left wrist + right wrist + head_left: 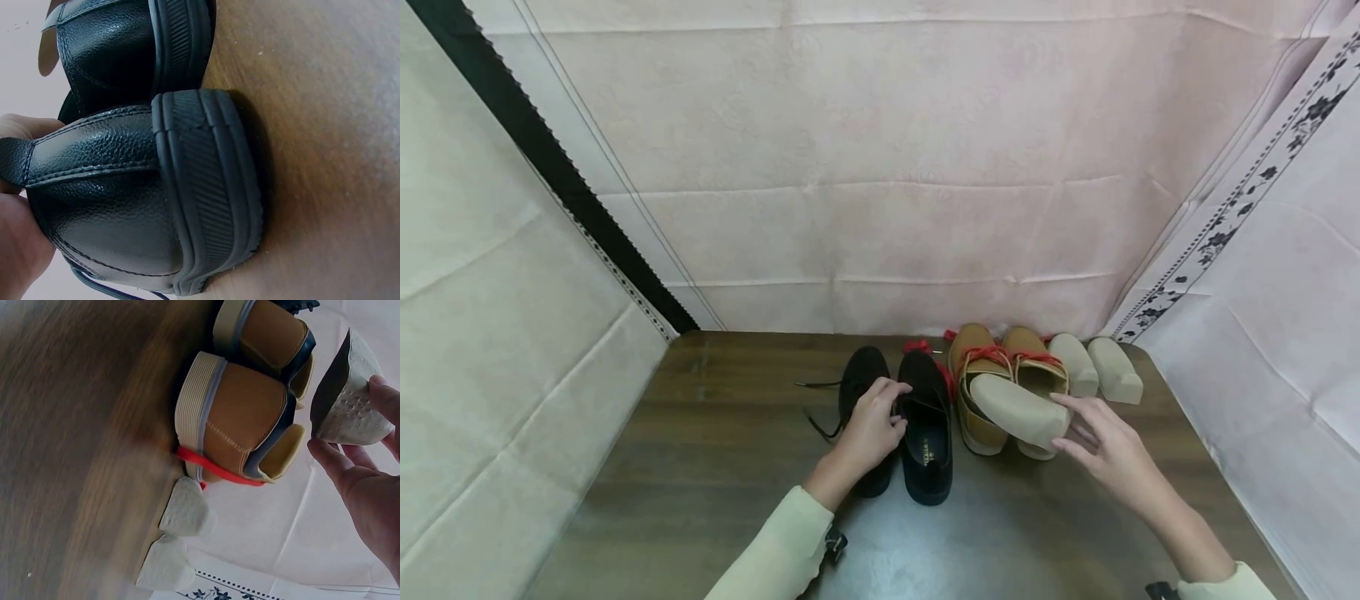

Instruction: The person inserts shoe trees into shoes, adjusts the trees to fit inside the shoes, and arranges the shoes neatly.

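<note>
My right hand pinches the end of a beige molded shoe filler, held above a pair of tan shoes with red laces. In the right wrist view, the filler looks hollow, with thumb and fingers on either side of it. My left hand is over the left black shoe, its fingers bent toward the right black shoe. In the left wrist view, the fingers lie behind the leather heel; their grip is partly hidden.
Two more beige fillers stand right of the tan shoes. Loose black laces stick out leftward. All rests on a wooden floor, with pale cloth walls behind and at both sides.
</note>
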`<state>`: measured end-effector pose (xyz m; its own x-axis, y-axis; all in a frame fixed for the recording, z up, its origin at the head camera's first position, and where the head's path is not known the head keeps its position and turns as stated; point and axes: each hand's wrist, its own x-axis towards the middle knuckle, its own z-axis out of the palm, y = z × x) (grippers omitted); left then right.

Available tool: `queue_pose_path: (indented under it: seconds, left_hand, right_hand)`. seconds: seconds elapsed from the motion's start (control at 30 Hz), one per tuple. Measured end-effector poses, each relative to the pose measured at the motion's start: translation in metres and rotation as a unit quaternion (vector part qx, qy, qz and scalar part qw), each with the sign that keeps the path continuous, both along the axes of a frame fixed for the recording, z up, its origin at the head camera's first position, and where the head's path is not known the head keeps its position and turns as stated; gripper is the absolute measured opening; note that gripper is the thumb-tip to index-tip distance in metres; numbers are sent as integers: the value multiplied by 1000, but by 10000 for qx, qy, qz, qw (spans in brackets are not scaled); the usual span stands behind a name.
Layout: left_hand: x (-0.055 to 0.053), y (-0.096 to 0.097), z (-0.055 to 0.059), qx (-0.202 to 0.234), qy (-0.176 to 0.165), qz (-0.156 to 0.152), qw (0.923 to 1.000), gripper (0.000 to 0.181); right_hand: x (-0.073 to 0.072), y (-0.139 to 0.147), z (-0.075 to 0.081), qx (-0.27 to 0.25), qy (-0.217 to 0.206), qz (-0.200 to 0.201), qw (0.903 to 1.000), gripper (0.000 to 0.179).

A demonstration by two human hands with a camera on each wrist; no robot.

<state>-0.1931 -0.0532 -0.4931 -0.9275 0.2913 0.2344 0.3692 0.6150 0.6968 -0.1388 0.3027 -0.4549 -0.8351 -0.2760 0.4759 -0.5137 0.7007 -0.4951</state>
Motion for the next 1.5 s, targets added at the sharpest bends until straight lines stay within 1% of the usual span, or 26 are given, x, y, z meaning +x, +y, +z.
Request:
queue_pose_path:
  seconds: [0.17,0.43,0.53,0.8,1.03,1.2,1.3,1.4,1.5]
  left_hand:
    - [0,3,-1,15,27,-42,10000,48]
    - [2,5,2,16,-69,-89,9999,49]
    - [2,5,2,8,-66,-97,9999,49]
    - [0,4,1,-32,80,-51,9999,50]
    - [-1,2,2,-31,43,-46,10000,49]
    - [-1,2,3,-26,24,-36,10000,49]
    - [-1,1,3,-43,18,-42,10000,49]
    - [-2,1,3,-76,77,-46,9999,48]
    - [-2,0,2,-108,122,-41,9999,48]
  right_hand:
    - [4,-4,-1,-1,12,88,10000,72]
    - [7,-13,1,-73,140,382,9991,74]
    - [7,-15,3,-62,107,474,9988,75]
    - [2,-21,7,179,-145,478,9986,68]
    - [1,-30,9,634,-88,468,9968,65]
    - [2,-36,12,581,-269,594,9962,63]
    - [2,-39,12,595,-198,703,9956,64]
    - [1,-42,12,754,14,782,9941,65]
    - [1,-44,11,863,60,831,9928,66]
